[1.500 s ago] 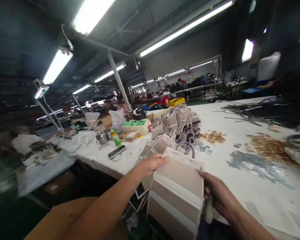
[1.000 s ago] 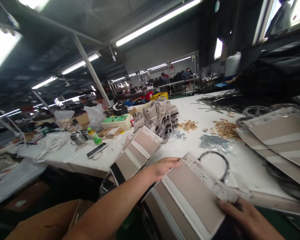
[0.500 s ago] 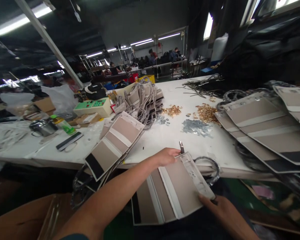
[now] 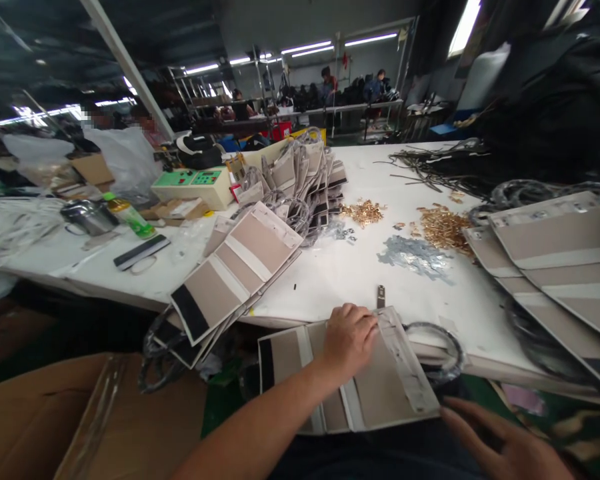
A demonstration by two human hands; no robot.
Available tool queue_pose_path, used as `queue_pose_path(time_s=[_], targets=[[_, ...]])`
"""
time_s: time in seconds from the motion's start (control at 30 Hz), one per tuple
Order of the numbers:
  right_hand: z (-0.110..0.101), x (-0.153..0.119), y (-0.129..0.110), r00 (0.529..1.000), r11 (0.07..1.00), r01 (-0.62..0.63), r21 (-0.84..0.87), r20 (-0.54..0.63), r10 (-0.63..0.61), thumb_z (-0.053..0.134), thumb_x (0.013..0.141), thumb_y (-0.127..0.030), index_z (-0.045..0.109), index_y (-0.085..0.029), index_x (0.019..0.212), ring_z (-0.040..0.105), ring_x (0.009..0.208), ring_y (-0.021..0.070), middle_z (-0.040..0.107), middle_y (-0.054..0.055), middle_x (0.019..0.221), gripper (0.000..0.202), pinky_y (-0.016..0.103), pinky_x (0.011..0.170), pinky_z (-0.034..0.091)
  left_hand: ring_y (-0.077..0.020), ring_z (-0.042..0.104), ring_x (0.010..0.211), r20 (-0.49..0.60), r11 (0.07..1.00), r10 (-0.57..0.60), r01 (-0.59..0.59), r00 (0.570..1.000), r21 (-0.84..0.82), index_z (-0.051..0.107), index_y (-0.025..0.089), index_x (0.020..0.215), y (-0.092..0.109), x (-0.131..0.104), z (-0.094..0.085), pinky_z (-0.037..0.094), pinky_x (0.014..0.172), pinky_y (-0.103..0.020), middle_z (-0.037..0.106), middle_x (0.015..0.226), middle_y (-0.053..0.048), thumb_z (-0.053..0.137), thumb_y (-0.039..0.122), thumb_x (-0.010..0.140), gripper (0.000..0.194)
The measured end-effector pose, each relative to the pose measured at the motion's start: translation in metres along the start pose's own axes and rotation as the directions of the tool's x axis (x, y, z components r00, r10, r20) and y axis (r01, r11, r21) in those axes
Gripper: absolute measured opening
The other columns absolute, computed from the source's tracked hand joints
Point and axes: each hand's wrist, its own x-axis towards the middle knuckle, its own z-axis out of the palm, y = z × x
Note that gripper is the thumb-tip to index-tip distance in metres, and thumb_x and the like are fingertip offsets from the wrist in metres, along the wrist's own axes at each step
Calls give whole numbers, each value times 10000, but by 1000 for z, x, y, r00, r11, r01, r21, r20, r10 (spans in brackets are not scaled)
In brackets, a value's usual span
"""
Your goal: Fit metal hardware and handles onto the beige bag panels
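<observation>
Left hand (image 4: 351, 340) on panel (image 4: 390, 380), right hand (image 4: 510, 448) at its corner

The beige panel lies at the lower centre of the frame, by the near edge of the white surface (image 4: 330, 283); it has pale bands, a black strip at its left end and a wrapped ring handle (image 4: 459, 357) at its right. The left hand rests on it, fingers bent and close together near the top edge; whether they pinch it, I cannot tell. The right hand, at lower right, is loosely open, fingertips at the panel's lower right corner; whether they touch is unclear. A metal clip (image 4: 381, 297) shows just above the panel; grey pieces (image 4: 415, 255) and gold pieces (image 4: 443, 228) lie right of centre; more panels overlap left of centre (image 4: 253, 248) and at far right (image 4: 570, 233).
</observation>
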Motion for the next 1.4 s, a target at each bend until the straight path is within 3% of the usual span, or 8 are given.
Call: queue_pose_path(time_s=[0.07, 0.13, 0.23, 0.33, 0.6, 0.87, 1.2, 1.4], targets=[[-14, 12, -15, 980, 983, 171, -66, -94, -177, 601, 894, -731, 866, -300, 1059, 786, 1099, 353, 829, 107, 1171, 533, 401, 931, 657, -300, 592, 1327, 51, 1000, 24, -25, 998, 2, 683, 224, 1390, 3, -9, -3, 445, 1182, -534, 718, 1387, -90, 643, 339, 1039, 372], [-14, 34, -36, 937, 941, 307, -141, -128, -325, 565, 974, -632, 835, -318, 1225, 766, 1166, 341, 767, 96, 1360, 485, 419, 967, 654, -330, 444, 1539, 102, 1000, 22, -23, 995, 9, 527, 207, 1584, 7, -19, -7, 253, 1345, -590, 571, 1620, -106, 603, 442, 1057, 582], [1, 75, -60, 892, 855, 426, -296, -23, -452, 513, 1031, -494, 765, -326, 1373, 792, 1099, 305, 671, 59, 1529, 457, 404, 855, 684, -323, 229, 1678, 165, 1000, 7, -8, 986, 10, 318, 179, 1713, 14, -28, -11, 27, 1403, -611, 333, 1787, -96, 475, 565, 1095, 745], [15, 108, -63, 865, 784, 485, -386, 83, -494, 474, 1061, -434, 733, -298, 1418, 805, 1073, 285, 641, 52, 1571, 461, 403, 858, 689, -309, 194, 1694, 207, 1000, -1, 5, 978, -18, 287, 156, 1724, 15, -24, -11, -23, 1405, -596, 288, 1801, -100, 409, 600, 1107, 771], [14, 125, -49, 890, 794, 456, -402, 176, -422, 493, 1082, -463, 702, -295, 1468, 769, 1211, 284, 635, 7, 1583, 469, 415, 1010, 652, -300, 251, 1678, 237, 999, -15, 26, 971, -44, 317, 169, 1715, 10, -7, -8, 15, 1406, -582, 320, 1787, -119, 424, 610, 1099, 765], [21, 122, -50, 877, 787, 476, -392, 150, -456, 476, 1090, -412, 668, -302, 1510, 764, 1222, 299, 625, 31, 1593, 474, 451, 1037, 647, -314, 289, 1662, 243, 1000, 2, -3, 970, 4, 290, 175, 1724, 9, -8, -8, 106, 1399, -615, 333, 1782, -129, 418, 613, 1100, 773], [19, 122, -71, 835, 690, 543, -479, 226, -501, 454, 1080, -355, 686, -221, 1452, 814, 977, 284, 695, 125, 1490, 458, 409, 860, 671, -344, 319, 1644, 235, 998, 32, -42, 971, 36, 331, 164, 1706, 7, -7, -6, 115, 1380, -643, 363, 1765, -156, 413, 595, 1104, 745], [13, 132, -70, 847, 773, 531, -347, 222, -482, 503, 1055, -394, 746, -247, 1375, 775, 1173, 297, 733, 90, 1446, 427, 401, 998, 623, -351, 322, 1641, 245, 995, 48, -68, 968, 72, 319, 168, 1711, 5, -7, -8, 162, 1366, -658, 371, 1760, -163, 386, 623, 1106, 760]])
